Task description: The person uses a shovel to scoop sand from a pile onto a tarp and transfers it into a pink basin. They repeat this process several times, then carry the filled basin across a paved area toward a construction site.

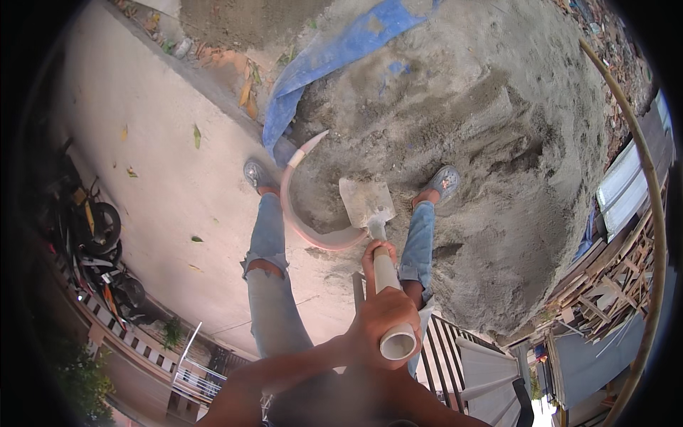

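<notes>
Both my hands grip the pale, pipe-like handle (386, 275) of a shovel. My left hand (385, 315) is wrapped round it just short of its open, hollow end. Further down, close to the blade, my right hand (378, 253) closes round the shaft; its forearm is mostly hidden behind the left hand. The flat shovel blade (365, 200), coated in grey dust, lies over the sand between my feet. A curved pinkish band (288, 205) arcs to the left of the blade with grey sand inside its curve; I cannot tell whether it is a pipe or a container's rim.
A large grey sand heap (512, 213) spreads to the right, with a blue tarpaulin (315, 69) along its upper left edge. Pale concrete paving (160, 176) runs left towards parked motorcycles (96, 235). A long bent pole (648, 176) and scrap wood (619, 283) stand far right.
</notes>
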`<action>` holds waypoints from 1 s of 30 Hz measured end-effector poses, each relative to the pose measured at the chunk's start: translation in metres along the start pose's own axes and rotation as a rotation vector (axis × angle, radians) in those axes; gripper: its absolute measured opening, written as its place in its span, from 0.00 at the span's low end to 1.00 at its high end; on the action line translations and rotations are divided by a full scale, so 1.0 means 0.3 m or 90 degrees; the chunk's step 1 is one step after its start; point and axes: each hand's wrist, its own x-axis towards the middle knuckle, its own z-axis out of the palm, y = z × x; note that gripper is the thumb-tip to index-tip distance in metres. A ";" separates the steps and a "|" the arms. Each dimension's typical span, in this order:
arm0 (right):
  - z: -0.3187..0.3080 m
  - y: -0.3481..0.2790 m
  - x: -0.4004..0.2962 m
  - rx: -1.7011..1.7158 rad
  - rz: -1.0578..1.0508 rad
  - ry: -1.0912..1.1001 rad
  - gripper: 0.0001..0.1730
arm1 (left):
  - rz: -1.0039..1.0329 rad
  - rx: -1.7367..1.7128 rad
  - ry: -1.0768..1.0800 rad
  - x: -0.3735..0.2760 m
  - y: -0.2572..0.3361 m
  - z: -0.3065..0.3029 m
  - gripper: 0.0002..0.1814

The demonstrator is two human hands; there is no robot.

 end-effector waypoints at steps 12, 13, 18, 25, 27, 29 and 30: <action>1.363 0.343 -0.498 0.254 0.022 -0.349 0.14 | 0.181 -0.071 -0.190 1.003 0.866 -0.432 0.15; 1.482 0.355 -0.672 0.286 0.047 -0.439 0.13 | 0.264 -0.030 -0.158 1.045 0.980 -0.427 0.18; 1.453 0.469 -0.995 0.291 0.165 -0.512 0.12 | 0.654 0.497 0.431 1.076 1.269 -0.590 0.35; 0.759 0.251 -0.406 0.157 0.077 -0.212 0.10 | 0.522 1.179 -0.133 0.618 0.808 -0.681 0.16; 0.542 0.310 -0.332 0.114 0.151 -0.174 0.07 | 0.126 1.264 -0.336 0.273 0.651 -0.806 0.29; 0.315 0.338 -0.280 0.060 0.199 -0.107 0.06 | -0.115 1.112 -0.456 -0.020 0.580 -0.896 0.36; 0.237 0.324 -0.227 0.033 0.198 -0.075 0.06 | -0.268 1.051 -0.514 -0.111 0.538 -0.890 0.38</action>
